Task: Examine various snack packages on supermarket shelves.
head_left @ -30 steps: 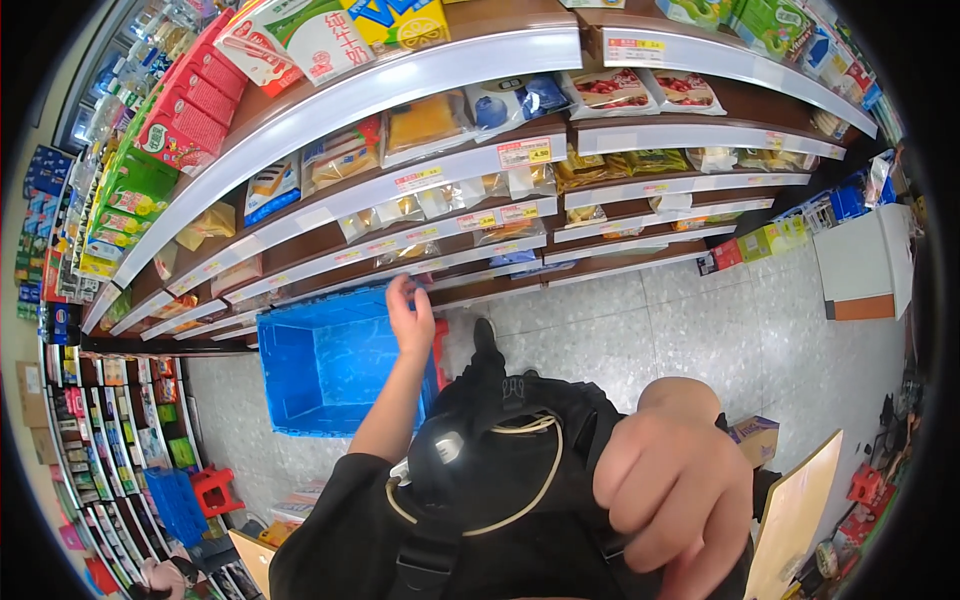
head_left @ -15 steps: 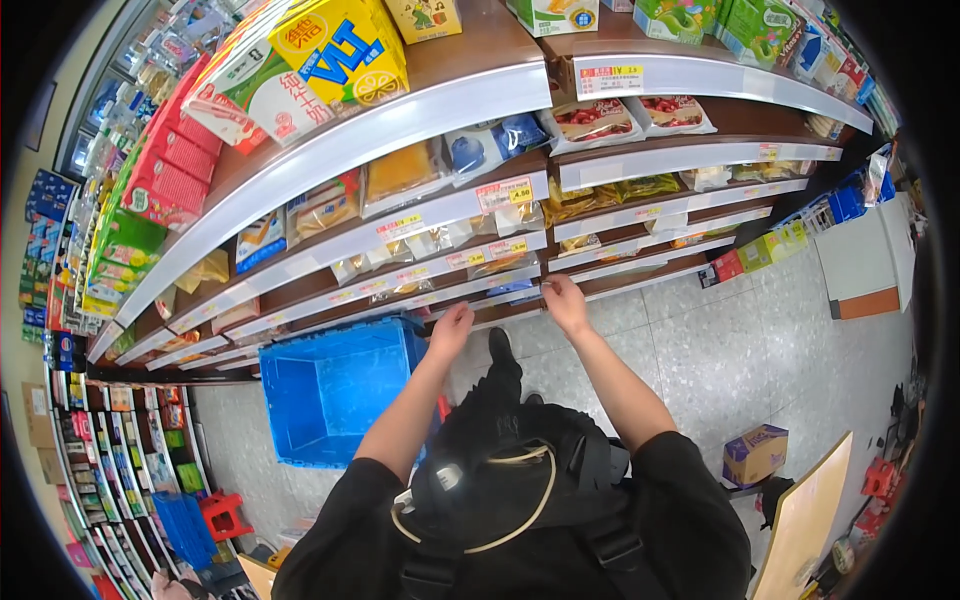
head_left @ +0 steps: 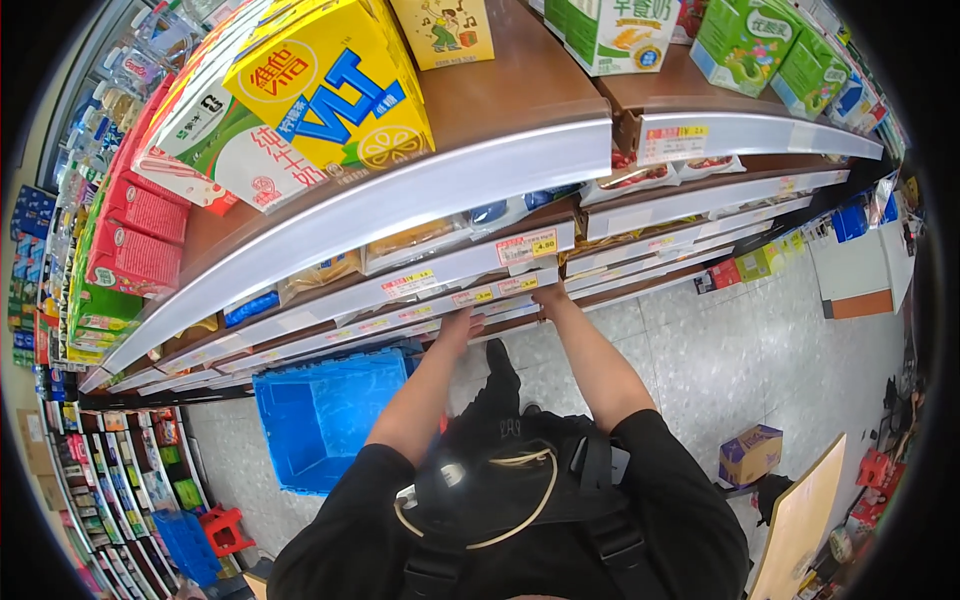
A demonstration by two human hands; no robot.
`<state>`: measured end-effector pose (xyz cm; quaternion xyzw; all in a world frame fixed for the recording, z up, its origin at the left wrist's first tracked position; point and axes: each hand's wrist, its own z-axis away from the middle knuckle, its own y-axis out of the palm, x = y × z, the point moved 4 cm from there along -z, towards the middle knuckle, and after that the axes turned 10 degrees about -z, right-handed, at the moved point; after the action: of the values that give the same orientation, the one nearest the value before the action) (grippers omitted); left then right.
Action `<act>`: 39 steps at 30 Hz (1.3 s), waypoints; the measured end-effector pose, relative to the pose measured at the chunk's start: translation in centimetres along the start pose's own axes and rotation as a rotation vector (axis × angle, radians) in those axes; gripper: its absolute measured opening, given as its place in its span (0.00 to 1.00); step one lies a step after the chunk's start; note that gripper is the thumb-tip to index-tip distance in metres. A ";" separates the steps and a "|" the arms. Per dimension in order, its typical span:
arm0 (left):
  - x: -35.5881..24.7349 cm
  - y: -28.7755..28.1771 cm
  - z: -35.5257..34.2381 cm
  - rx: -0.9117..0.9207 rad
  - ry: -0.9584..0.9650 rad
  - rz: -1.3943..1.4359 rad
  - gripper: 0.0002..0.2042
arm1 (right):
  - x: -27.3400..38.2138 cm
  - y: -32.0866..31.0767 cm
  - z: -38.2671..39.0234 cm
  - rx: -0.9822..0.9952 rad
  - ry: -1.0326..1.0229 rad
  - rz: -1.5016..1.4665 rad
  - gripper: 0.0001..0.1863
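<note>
Both my bare hands reach in at the front of a shelf rack, at its lower shelf edge [head_left: 460, 302]. My left hand [head_left: 459, 328] is just below that edge, its visible fingers apart and nothing seen in them; the rest is tucked out of sight. To its right, my right hand [head_left: 548, 297] meets the same edge, and its fingers are mostly hidden behind it. Above them, bagged bread [head_left: 415, 243] lies on a shelf with price labels [head_left: 527, 248]. Left of my left arm, a blue plastic crate [head_left: 345, 410] stands on the floor with its inside bare.
Yellow drink cartons [head_left: 335, 100], red cartons [head_left: 140, 235] and green cartons [head_left: 750, 45] fill the top shelf, which juts out above my hands. A cardboard box [head_left: 750, 455] and a tan board [head_left: 805, 520] are at the right. A red stool [head_left: 226, 530] is at the lower left.
My view has come closer to the rack, so the top shelf looms larger and hides more of the lower goods. Both hands have gone in at the lower shelf; the left hand's fingers have opened.
</note>
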<state>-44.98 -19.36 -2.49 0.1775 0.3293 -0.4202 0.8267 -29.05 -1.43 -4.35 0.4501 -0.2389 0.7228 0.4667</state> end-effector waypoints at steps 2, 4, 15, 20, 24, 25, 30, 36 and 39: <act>0.0 0.9 0.5 0.029 -0.033 0.077 0.28 | -0.6 -0.6 0.7 0.012 0.240 -0.333 0.28; 2.2 -3.3 -0.3 0.017 0.187 -0.070 0.28 | 2.3 2.3 3.9 0.104 0.220 -0.392 0.23; -1.7 -0.9 16.0 -0.242 0.901 -1.093 0.34 | 1.2 -3.5 16.3 0.213 0.304 -0.784 0.15; -3.1 -0.9 18.8 -0.411 1.196 -1.134 0.30 | 4.4 -3.2 21.0 0.347 0.304 -0.733 0.12; -4.6 -0.6 20.6 -0.510 1.408 -1.095 0.26 | 5.9 -3.9 23.4 0.409 0.298 -0.745 0.12; -5.2 -0.5 21.4 -0.513 1.403 -1.093 0.26 | 6.4 -3.9 24.1 0.416 0.296 -0.769 0.12; -7.3 0.6 26.2 -0.506 1.568 -1.112 0.20 | 10.7 -4.2 27.5 0.478 0.247 -0.771 0.16; -10.3 1.0 31.0 -0.511 1.692 -1.121 0.15 | 14.2 -5.3 30.0 0.605 0.179 -0.728 0.16; -10.9 0.3 32.3 -0.556 1.715 -1.111 0.14 | 15.4 -5.5 30.8 0.555 0.136 -0.704 0.19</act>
<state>-36.63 -31.33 28.34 0.0440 0.9224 -0.3833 0.0208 -13.42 -15.44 23.46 0.5635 0.1627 0.5847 0.5605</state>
